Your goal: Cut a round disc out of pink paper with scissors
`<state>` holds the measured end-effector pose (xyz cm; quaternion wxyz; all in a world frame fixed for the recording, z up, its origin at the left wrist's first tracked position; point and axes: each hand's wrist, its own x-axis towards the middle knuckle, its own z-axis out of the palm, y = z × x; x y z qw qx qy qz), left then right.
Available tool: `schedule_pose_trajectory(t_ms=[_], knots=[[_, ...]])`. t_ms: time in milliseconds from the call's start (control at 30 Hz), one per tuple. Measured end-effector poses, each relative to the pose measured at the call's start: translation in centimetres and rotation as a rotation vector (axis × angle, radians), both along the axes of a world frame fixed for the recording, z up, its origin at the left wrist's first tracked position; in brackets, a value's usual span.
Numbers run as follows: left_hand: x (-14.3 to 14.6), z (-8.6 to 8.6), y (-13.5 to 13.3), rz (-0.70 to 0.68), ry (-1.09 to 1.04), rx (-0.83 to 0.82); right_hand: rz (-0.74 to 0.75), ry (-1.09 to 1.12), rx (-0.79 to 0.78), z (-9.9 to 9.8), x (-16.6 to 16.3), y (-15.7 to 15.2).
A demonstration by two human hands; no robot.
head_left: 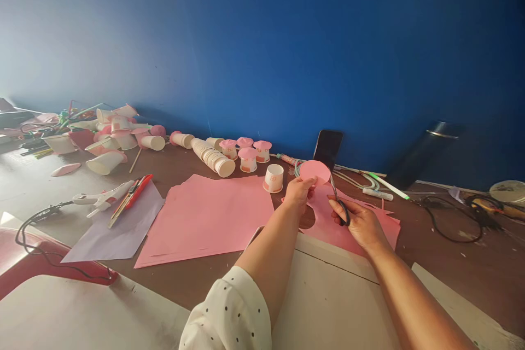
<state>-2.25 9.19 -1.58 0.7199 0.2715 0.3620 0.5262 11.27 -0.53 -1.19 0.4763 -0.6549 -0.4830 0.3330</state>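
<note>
My left hand [298, 191] pinches a round pink paper disc [314, 170] and holds it up above the brown table. My right hand [357, 221] grips black-handled scissors [337, 197], blades pointing up at the disc's right edge. Under both hands lies a pink paper sheet [369, 224] with a round hole cut out of it. A white paper cup [273, 178] stands just left of my left hand.
A stack of pink sheets [205, 219] lies at the centre left, with a glue gun [102, 198] and cutter [133, 192] on lilac paper. Paper cups [213, 158], some with pink lids, line the blue wall. A phone [328, 147], markers and cables [451, 219] lie to the right.
</note>
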Motion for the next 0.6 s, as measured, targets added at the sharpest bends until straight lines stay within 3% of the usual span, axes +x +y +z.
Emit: schedule_pose_trajectory(t_ms=[400, 600], knots=[[0.03, -0.01, 0.06, 0.008, 0.000, -0.002, -0.006, 0.055, 0.001, -0.58, 0.24, 0.15], [-0.02, 0.17, -0.11, 0.005, -0.013, -0.006, -0.009, 0.026, 0.003, 0.07, -0.05, -0.04]])
